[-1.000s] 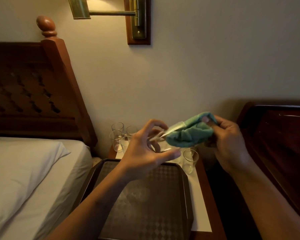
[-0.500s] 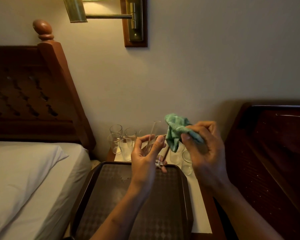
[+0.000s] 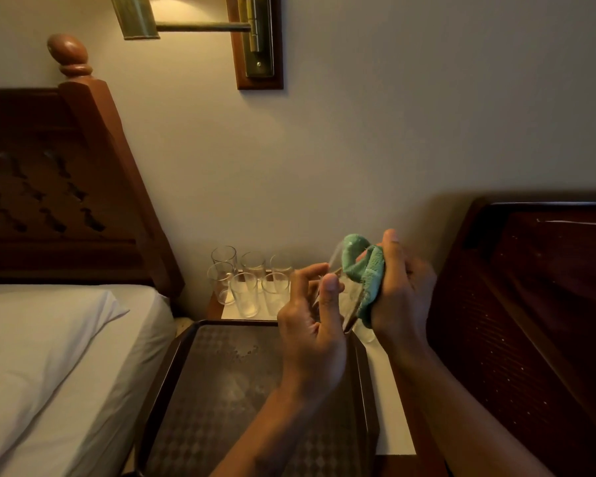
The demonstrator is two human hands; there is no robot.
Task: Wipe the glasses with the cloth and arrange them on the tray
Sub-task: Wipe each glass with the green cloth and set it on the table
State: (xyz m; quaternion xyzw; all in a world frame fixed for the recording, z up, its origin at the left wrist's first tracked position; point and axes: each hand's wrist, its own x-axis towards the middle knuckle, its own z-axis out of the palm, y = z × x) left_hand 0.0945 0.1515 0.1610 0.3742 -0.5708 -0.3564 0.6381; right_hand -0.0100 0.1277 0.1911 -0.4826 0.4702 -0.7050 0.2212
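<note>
our right hand (image 3: 404, 294), gripping the cloth (image 3: 360, 266), has pushed it over, perhaps into, the glass (image 3: 349, 302) our left hand (image 3: 311, 330) pinches; wiping underway.

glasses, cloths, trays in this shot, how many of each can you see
glasses: 8 in view: 6 clustered, 1 held glass, 1 half-hidden glass behind the right hand; more may be hidden
cloth: 1
tray: 1
total: 10

Brass wall lamp (image 3: 255, 43): upper centre. Carved wooden headboard (image 3: 66, 187): left, above white pillow (image 3: 31, 339). Dark wooden panel (image 3: 537, 287), possibly a second headboard: right. White-topped nightstand (image 3: 393, 407): lower centre.
</note>
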